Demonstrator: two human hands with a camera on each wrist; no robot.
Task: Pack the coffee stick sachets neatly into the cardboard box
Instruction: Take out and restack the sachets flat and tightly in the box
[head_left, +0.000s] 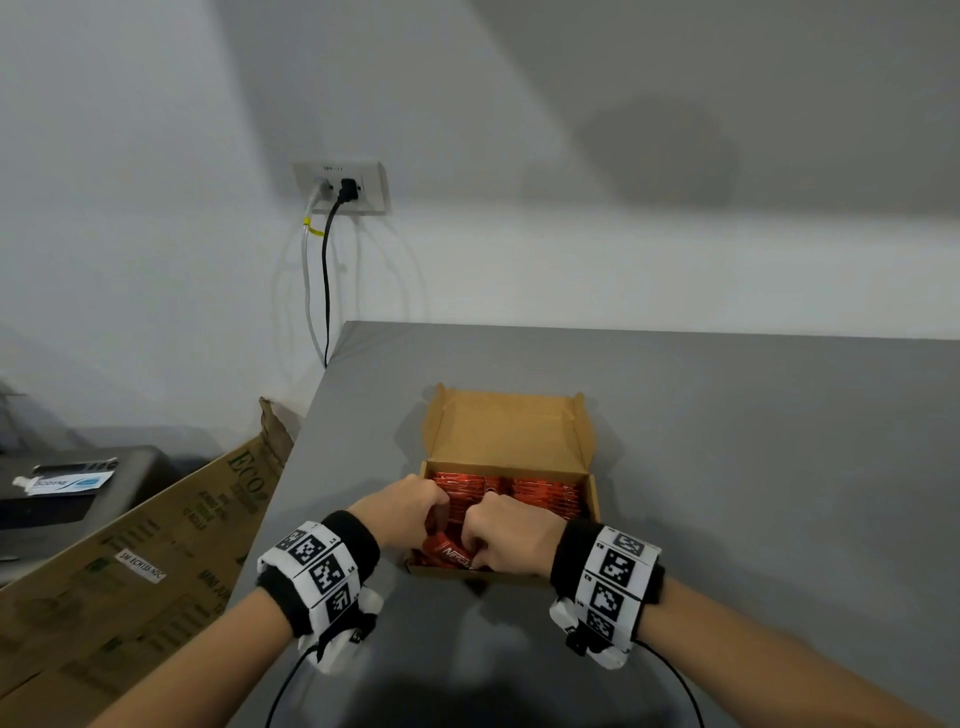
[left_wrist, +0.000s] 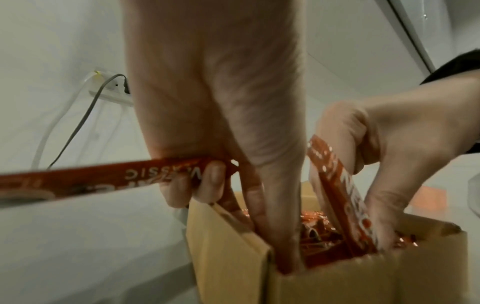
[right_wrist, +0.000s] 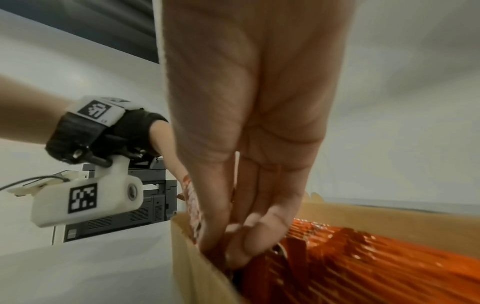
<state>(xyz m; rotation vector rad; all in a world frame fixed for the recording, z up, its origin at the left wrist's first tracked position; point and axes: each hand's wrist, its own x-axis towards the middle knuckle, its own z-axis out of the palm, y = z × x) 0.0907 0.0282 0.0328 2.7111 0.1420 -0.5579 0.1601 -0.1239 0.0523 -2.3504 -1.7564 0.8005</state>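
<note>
The head camera is looking forward and down from above at the cardboard box (head_left: 511, 441) on the grey table (head_left: 753, 441). The left wrist camera is peering close along the left hand (left_wrist: 218, 115), facing the wall socket (left_wrist: 111, 90). The right wrist camera is pressing in near the right hand (right_wrist: 249, 123). All three views are sharing the box's near end.

Both forearms bare, no sleeves. Each wrist has a black wristband (head_left: 358, 540) wrapped with a white strap of black square tag markers (head_left: 618, 571), plus a white camera pod (right_wrist: 85, 203) underneath with its own tag and a thin black cable (head_left: 283, 691).
</note>
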